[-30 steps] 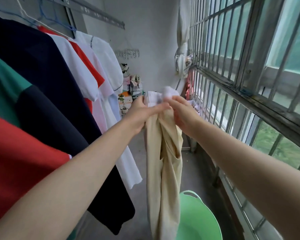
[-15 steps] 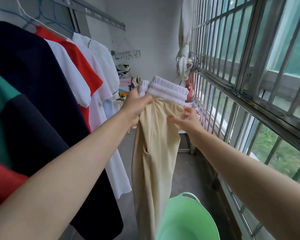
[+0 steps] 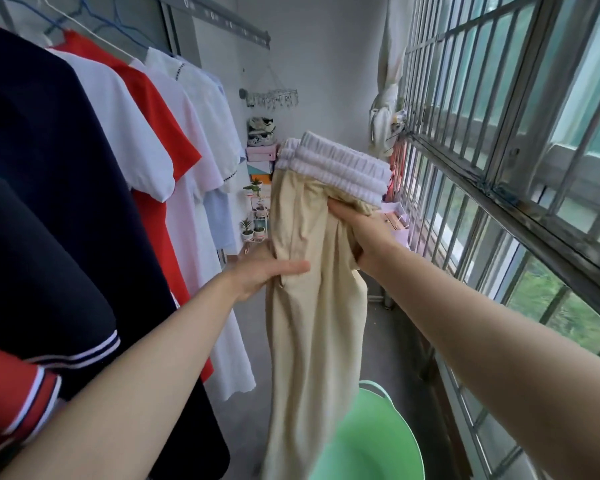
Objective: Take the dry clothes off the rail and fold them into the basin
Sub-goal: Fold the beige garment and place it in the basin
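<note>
Beige trousers [image 3: 312, 323] hanging above the green basin [image 3: 371, 441], bunched just under the white waistband [image 3: 340, 168] in the curled right hand [image 3: 368, 237], pinched lower at the side by the left hand [image 3: 264, 271].

I get one view: head-worn wide-angle camera, facing forward and down along narrow balcony toward white end wall [image 3: 326, 81]. Centre frame, near: beige cloth trousers [image 3: 312, 323]. Navy short-sleeved shirt [image 3: 49, 185] very close at left edge, grey metal window bars [image 3: 516, 98] right, pale green plastic basin [image 3: 374, 445] cut by bottom edge.
</note>
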The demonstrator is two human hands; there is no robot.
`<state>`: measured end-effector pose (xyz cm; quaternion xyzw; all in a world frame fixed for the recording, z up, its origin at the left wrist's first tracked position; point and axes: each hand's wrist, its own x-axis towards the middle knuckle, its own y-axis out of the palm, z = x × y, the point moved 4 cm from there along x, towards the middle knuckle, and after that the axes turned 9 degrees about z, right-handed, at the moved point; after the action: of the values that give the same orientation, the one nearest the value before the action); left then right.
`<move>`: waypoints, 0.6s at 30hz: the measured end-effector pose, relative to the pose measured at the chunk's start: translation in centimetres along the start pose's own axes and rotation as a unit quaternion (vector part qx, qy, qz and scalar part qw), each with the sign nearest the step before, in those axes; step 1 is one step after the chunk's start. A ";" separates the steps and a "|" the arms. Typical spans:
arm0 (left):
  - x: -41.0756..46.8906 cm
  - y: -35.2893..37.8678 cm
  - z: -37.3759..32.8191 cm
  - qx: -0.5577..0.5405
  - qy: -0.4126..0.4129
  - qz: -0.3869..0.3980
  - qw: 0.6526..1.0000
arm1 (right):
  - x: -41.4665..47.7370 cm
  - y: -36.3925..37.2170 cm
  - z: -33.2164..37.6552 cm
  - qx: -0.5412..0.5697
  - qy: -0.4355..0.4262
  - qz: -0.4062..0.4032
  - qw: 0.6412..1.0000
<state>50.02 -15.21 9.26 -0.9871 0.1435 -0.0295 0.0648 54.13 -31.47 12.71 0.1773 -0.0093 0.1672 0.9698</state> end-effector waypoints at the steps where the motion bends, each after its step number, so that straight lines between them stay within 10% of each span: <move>1: -0.3 0.2 1.7 0.017 -0.026 0.010 0.999 | 0.3 0.0 0.3 0.011 0.009 0.001 1.000; 12: 0.2 3.0 7.8 -0.080 -0.146 -0.025 0.986 | 1.4 -2.6 -0.1 0.005 0.098 0.038 0.994; 18: 3.8 4.5 5.6 -0.228 -0.145 -0.079 0.960 | 0.6 -5.8 -4.6 -0.204 0.135 0.026 0.969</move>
<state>52.82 -19.86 3.21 -0.9775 0.0569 0.1421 -0.1449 56.44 -34.78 6.45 -0.0491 0.0830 0.2090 0.9731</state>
